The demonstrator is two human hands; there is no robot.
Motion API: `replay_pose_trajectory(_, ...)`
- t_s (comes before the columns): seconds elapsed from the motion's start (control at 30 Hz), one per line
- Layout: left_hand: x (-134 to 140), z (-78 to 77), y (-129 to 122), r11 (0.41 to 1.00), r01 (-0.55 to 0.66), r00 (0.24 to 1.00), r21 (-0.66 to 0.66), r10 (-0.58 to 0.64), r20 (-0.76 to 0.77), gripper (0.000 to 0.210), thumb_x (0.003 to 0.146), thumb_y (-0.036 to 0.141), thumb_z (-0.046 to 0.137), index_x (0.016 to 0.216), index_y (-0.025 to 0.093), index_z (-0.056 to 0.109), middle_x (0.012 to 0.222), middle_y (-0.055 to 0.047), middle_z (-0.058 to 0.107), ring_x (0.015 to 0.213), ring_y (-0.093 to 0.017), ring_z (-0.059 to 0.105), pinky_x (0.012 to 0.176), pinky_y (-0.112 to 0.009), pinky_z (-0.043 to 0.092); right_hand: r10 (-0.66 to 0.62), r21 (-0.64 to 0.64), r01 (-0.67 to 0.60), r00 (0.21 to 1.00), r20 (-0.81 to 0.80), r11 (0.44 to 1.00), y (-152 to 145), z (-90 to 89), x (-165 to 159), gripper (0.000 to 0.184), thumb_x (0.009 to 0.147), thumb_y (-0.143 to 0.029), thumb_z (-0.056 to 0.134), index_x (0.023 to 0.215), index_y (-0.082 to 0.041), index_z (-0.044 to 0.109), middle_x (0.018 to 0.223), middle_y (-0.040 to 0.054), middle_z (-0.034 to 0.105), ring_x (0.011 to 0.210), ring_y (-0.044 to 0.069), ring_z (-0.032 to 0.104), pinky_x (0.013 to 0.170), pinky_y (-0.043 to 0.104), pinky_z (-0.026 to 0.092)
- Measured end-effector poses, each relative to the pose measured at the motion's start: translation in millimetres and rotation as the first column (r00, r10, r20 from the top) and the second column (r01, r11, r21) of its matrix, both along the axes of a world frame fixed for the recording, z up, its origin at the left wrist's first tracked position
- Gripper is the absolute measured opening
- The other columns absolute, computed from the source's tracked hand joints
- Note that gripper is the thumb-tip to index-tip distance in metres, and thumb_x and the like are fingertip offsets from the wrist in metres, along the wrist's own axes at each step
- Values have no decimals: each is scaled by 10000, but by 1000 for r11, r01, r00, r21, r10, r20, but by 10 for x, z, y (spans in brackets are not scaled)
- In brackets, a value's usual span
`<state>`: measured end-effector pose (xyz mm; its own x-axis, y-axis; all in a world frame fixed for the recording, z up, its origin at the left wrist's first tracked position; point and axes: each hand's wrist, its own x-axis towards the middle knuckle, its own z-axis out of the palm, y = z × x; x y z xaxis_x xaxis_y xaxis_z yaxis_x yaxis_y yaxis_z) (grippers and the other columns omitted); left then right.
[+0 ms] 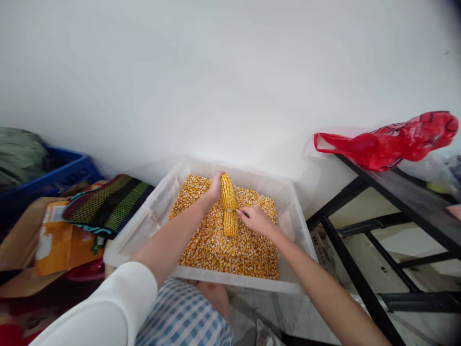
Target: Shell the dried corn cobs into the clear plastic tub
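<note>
Already, corn kernels (pixel 223 259) carpet our plastic tub (pixel 259 180); above it our left hand (pixel 216 186) grips a mostly unshelled cob (pixel 227 192), our right hand (pixel 257 219) a slim tool (pixel 246 215).

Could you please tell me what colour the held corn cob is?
The corn cob is golden yellow, best seen in the head view.

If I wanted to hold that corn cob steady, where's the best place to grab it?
Probably around the far half of the corn cob, from the left: it is long and rounded, pointing away from the person, and the left hand holds it there. Coming from the right looks awkward, since the right hand holds a small tool at the cob on that side.
</note>
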<state>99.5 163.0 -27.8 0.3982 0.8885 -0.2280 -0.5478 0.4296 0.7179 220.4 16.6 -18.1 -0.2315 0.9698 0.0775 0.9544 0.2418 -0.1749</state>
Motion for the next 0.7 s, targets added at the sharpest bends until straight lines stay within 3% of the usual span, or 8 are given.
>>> replay_pose_trajectory(0.33,-2,-70,87,999,37,999,-9,-37,8,323,680,492,459,647,172,492,412,-17,495,411,-177,525,411,-278,414,-46,9,45,972,230,999,-32,15,-86,390,904,-340,253,866,-168,601,799,92,653,708,159,589,657,241,359)
replay_pose_trajectory(0.6,72,-77,80,998,2,997,56,3,-81,335,675,502,458,627,172,492,423,-32,510,420,-189,535,417,-295,421,-5,-28,18,916,401,999,-40,-32,-241,231,835,-123,351,918,-100,565,801,152,641,745,212,605,656,284,414)
replay_pose_trajectory(0.7,99,-63,68,995,12,993,99,0,-115,311,672,479,476,634,172,498,423,-26,508,412,-188,534,418,-296,420,8,-75,23,923,385,997,-18,0,-238,242,830,-146,365,903,-102,591,803,160,646,748,211,608,672,284,413)
